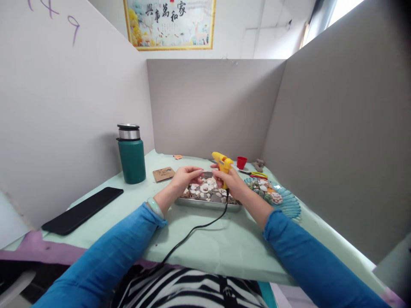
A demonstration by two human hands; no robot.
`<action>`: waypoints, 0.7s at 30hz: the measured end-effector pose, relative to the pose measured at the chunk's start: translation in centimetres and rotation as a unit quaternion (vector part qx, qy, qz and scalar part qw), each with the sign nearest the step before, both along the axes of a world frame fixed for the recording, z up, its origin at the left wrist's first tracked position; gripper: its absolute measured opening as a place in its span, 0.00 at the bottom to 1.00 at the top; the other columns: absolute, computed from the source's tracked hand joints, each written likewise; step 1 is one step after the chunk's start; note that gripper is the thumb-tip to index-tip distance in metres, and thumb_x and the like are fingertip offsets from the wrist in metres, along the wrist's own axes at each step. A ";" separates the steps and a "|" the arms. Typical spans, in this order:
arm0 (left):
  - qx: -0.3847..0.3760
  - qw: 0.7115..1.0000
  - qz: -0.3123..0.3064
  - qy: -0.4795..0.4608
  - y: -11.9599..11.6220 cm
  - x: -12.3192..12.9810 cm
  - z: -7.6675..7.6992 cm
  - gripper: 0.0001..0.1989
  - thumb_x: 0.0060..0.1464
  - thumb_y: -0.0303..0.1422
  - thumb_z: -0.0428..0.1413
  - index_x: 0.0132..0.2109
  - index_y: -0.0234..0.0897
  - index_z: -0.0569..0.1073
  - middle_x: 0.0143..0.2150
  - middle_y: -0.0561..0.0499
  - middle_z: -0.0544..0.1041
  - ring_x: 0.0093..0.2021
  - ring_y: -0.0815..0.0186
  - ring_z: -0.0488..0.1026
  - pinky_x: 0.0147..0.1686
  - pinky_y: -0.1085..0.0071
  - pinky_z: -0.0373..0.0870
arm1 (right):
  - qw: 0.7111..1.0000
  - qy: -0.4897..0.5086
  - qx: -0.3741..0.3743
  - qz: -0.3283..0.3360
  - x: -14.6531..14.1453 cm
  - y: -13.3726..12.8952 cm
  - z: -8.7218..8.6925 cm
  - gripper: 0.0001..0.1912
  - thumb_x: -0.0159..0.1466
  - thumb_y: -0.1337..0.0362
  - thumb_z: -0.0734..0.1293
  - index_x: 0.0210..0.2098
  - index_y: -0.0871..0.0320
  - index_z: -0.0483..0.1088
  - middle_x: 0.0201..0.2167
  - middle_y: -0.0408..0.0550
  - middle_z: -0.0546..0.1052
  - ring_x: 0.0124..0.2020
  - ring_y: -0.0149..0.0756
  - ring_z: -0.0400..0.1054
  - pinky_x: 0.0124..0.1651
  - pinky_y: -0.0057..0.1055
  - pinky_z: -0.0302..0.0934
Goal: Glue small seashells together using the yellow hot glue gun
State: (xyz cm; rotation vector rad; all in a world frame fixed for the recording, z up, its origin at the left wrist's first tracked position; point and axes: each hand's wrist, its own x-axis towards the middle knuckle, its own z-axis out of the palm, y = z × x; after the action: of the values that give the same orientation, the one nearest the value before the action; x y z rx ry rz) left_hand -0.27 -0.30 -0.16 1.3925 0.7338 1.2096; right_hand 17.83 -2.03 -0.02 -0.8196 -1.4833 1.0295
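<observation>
Striped clothing point(186, 291), cord point(192, 230) before tray point(199, 204)

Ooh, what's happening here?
A person in blue sleeves grips a yellow plastic glue gun in the right hand, above a shallow silver metal tray of small pale shells. The left hand is pinched nearby; anything inside is too small to tell. More shells lie in a scalloped blue translucent dish to the right.

Head-worn view, forward and down past the left hand point(189, 176) and right hand point(228, 180)
The only camera looks from above and behind both hands, near enough that the blue sleeves point(109, 244) run in from the lower corners, wide enough to reach the panel point(212, 107) and framed picture point(170, 25) beyond them.
</observation>
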 end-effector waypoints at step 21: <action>-0.095 0.981 0.004 -0.171 0.7 -0.6 0.4 0.06 0.47 0.25 0.60 0.36 0.28 0.74 0.33 0.47 0.76 0.22 0.75 0.70 0.26 0.77 0.71 | 0.837 -0.385 0.367 -0.129 2.6 0.4 -1.7 0.04 0.58 0.63 0.63 0.30 0.57 0.67 0.23 0.43 0.70 0.23 0.31 0.62 0.28 0.27 0.53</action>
State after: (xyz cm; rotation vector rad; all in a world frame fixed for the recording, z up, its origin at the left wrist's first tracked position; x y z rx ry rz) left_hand -0.90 0.40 0.27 0.9926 0.5948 1.3063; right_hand 20.41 -1.64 -1.70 -0.8508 -2.1495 -0.1770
